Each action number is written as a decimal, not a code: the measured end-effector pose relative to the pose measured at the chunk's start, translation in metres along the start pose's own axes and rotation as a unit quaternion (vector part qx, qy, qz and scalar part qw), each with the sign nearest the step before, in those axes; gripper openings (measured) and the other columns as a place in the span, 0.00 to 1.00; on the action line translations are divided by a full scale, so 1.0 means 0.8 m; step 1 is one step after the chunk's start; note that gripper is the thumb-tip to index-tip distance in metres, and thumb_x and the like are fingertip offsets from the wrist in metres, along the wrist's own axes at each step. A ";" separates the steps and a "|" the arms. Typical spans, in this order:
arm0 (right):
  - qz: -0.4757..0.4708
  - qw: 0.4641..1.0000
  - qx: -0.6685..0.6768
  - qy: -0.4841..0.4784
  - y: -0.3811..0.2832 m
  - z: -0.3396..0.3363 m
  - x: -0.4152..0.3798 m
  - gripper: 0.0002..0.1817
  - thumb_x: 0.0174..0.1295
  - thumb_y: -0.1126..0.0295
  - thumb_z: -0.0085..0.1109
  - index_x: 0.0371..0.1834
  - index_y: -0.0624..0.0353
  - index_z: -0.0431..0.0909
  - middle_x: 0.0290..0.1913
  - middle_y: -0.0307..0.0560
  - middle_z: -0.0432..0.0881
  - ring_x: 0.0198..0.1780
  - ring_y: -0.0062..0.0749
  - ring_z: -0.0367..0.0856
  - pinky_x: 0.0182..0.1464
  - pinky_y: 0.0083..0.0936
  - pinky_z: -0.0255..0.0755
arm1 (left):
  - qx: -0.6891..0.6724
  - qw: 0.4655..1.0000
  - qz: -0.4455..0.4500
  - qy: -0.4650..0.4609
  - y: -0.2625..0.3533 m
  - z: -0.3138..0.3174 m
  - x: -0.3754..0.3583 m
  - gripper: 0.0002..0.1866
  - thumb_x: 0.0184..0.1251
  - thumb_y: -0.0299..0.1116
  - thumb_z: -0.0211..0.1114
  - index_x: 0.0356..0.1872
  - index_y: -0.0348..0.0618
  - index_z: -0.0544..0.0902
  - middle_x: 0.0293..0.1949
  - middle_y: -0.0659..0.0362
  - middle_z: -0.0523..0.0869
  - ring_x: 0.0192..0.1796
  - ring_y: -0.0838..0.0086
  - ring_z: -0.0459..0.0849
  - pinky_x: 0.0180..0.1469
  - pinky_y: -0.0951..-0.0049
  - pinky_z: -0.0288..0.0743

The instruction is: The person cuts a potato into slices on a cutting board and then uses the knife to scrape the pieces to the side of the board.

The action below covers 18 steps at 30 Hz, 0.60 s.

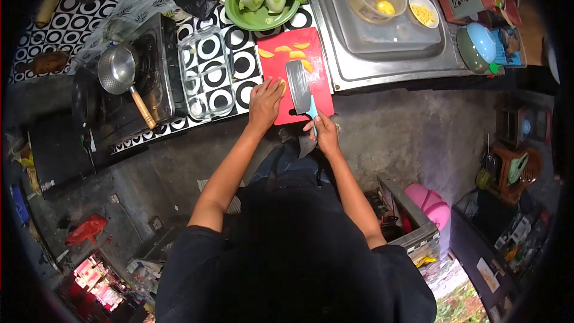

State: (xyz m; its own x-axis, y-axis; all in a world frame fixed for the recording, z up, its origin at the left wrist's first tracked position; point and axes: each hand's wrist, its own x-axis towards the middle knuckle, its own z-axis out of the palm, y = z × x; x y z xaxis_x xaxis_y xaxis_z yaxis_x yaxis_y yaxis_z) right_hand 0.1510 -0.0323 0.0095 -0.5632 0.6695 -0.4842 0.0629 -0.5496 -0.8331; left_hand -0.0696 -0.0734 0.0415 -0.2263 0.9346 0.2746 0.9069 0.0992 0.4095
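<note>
A red cutting board [323, 81] lies at the counter's front edge. My right hand [326, 133] is closed round the light-blue handle of a cleaver [298, 87], whose broad grey blade is over the board. On the board's left side, my left hand [267, 101] has its fingers bent over a yellow potato piece [283, 86], mostly hidden under the fingertips. Several yellow potato wedges [297, 54] are spread across the far part of the board, beyond the blade.
Left of the board stand a glass dish [206, 75] with dividers and a stove carrying a saucepan [118, 70]. Behind is a green bowl [262, 19] of lettuce. At the sink, a plastic tub [360, 11] holds peeled potatoes beside a small bowl [434, 23] of cut pieces.
</note>
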 end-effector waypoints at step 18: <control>-0.034 0.998 0.005 0.056 0.013 0.033 -0.001 0.22 0.82 0.65 0.43 0.73 0.59 0.71 0.27 0.39 0.80 0.21 0.14 0.68 0.25 0.15 0.65 | -0.046 0.998 0.029 -0.034 -0.032 -0.004 0.013 0.17 0.61 0.34 0.72 0.52 0.44 0.87 0.52 0.57 0.84 0.57 0.58 0.77 0.57 0.59 0.71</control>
State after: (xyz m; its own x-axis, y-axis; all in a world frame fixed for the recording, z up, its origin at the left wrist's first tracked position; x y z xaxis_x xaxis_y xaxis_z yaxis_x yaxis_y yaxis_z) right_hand 0.1302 -0.0517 0.0086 -0.4711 0.7564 -0.4537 0.0192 -0.5054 -0.8626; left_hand -0.0962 -0.0671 0.0372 -0.1474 0.9593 0.2410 0.8800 0.0160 0.4748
